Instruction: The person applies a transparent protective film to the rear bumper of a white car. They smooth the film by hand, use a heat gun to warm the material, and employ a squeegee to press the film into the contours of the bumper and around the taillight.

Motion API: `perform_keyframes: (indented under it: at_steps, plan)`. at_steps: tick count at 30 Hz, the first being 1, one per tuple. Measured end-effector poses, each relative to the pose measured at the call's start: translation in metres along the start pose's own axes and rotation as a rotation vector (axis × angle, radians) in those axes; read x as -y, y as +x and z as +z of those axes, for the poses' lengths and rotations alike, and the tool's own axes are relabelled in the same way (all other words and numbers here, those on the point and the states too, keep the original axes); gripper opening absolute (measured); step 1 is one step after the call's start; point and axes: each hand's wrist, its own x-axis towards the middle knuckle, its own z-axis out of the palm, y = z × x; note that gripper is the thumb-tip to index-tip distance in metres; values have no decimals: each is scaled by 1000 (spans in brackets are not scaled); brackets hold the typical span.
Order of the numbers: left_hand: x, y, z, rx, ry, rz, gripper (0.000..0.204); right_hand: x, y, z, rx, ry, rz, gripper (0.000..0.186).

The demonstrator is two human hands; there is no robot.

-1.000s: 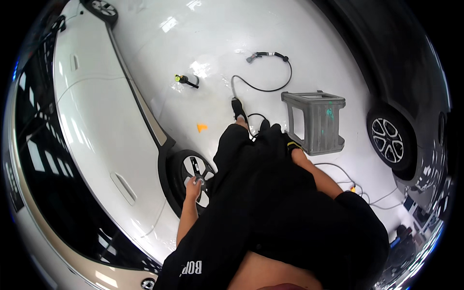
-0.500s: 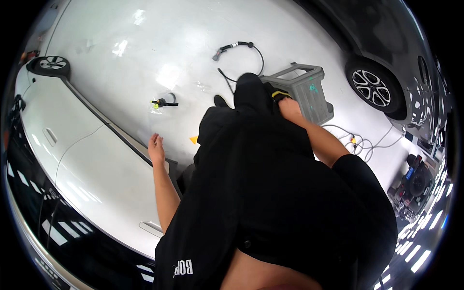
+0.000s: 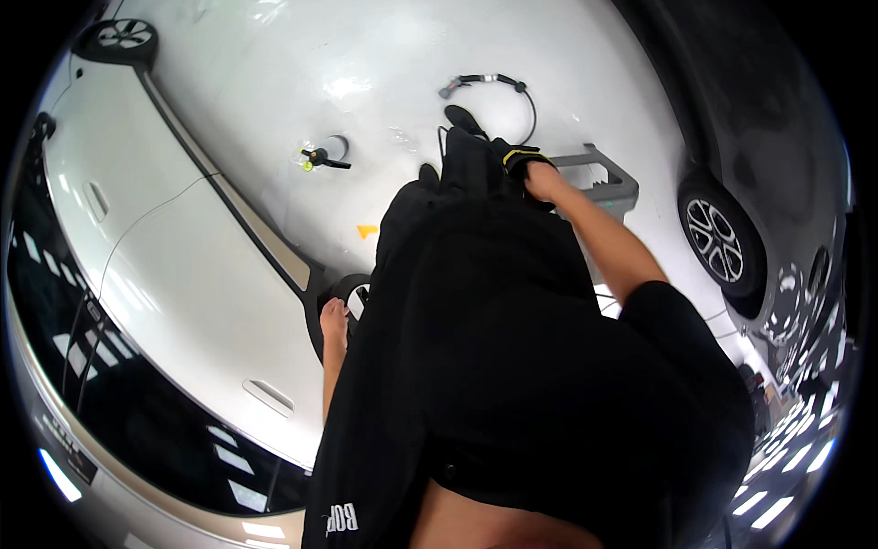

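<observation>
Gripping a black, yellow-striped object (image 3: 518, 158), right hand (image 3: 542, 181) closed, left hand (image 3: 335, 317) loosely open, beside round wheel (image 3: 360, 296), glossy white car (image 3: 174, 252).

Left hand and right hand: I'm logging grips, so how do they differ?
The left hand shows no held object; the right hand holds a black, yellow-striped item. The left hand is near a wheel, the right hand near a grey stool. Both are bare.

The white car (image 3: 165, 247) looks glossy, the floor (image 3: 265, 64) shiny, the stool (image 3: 616, 192) plastic, the clothing (image 3: 512, 357) matt cloth.
</observation>
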Motion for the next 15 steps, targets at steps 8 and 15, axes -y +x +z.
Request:
perform_keyframes:
  at_steps: [8,15]
  plan:
    - [-73,-47,91,-61,-224,119,46,27,-7,-141,545,1264,299,33]
    - [-183,-91,128,-1,-290,214,46,63,62,-166,609,459,326,45]
